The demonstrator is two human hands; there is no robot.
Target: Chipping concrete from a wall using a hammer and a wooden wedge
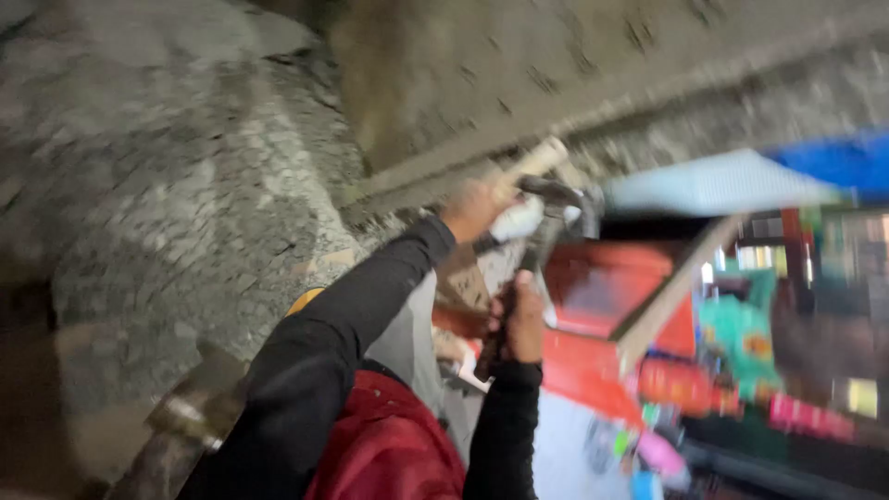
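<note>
Hammer (pixel 546 218) raised near rough concrete wall (pixel 185 185), dark head up, handle slanting down to right hand (pixel 520 319), grip clamped. Left hand (pixel 474 209) clamps pale rod (pixel 537 159); view blurred.

Looks like an outdoor street spot by a small stall/shop, w/ rough building work going on. I'm up under a coarse grey concrete wall (pixel 185 185) & a raw concrete beam (pixel 556 83). Behind: red stall structure (pixel 602 287), blue & white tarp (pixel 741 176), blurry bright packets of goods (pixel 741 343). Dim light, so prob. evening.
</note>
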